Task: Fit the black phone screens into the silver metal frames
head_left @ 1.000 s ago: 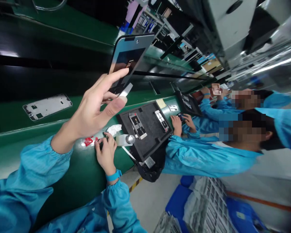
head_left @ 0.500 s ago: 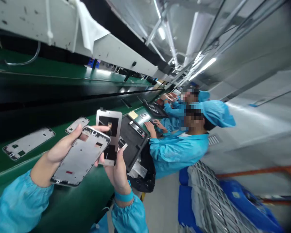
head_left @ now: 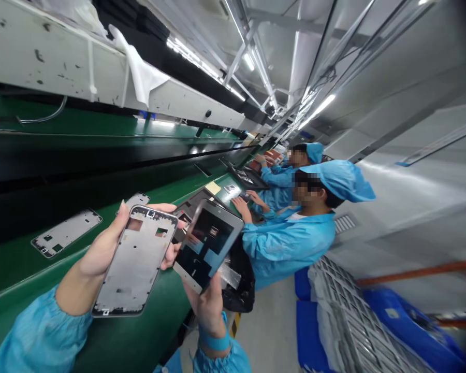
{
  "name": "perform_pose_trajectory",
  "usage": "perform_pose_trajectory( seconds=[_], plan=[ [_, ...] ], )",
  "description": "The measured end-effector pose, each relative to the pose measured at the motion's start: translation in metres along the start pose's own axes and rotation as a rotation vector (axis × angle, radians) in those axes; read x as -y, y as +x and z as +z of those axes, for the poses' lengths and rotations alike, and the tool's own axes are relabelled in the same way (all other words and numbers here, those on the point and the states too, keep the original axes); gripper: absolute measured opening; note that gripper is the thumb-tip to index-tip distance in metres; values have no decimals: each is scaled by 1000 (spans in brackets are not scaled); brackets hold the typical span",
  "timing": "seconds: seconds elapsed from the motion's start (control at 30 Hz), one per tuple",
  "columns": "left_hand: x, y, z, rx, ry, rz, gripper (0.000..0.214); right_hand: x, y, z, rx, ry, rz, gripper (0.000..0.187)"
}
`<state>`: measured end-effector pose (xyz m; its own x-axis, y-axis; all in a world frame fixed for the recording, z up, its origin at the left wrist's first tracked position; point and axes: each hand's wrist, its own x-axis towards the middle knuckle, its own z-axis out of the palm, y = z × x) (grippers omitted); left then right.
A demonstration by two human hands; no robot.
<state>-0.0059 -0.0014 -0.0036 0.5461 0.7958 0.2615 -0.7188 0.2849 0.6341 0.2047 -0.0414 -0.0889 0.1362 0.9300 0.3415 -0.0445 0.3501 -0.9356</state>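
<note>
My left fingers (head_left: 170,255) clamp the 2 long edges of a bare metal phone frame (head_left: 137,259), thumb on one side, fingertips on the other, so my left hand (head_left: 101,248) holds it tilted above the green belt (head_left: 23,280). My right hand (head_left: 208,306) pinches the lower end of a glass screen panel (head_left: 207,243), just beside the frame. I judge the frame light, thin and stiff, best gripped by its rims. The panel looks slick and fragile, so edges only, never the face. Another frame (head_left: 66,233) lies on the belt, and a co-worker (head_left: 291,241) sits beyond
</note>
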Motion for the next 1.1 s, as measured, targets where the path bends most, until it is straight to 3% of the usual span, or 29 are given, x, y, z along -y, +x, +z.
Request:
perform_pose_trajectory(
  seconds=[0.1,0.27,0.47,0.6,0.9,1.1],
  plan=[
    [0,-3,6,24,-93,31,61,5,-9,-21,121,33,-16,59],
    [8,-6,9,78,-61,108,64,37,-4,-31,232,-151,-234,60],
    [19,8,3,-204,163,383,70,70,17,-36,409,-570,-471,61],
    [16,11,0,-246,152,457,66,72,17,-42,496,-640,-468,58],
    [9,8,-2,-246,148,549,53,74,12,-48,558,-698,-447,57],
    [7,3,-4,-176,297,489,51,62,16,-28,569,-589,-429,59]
  ],
)
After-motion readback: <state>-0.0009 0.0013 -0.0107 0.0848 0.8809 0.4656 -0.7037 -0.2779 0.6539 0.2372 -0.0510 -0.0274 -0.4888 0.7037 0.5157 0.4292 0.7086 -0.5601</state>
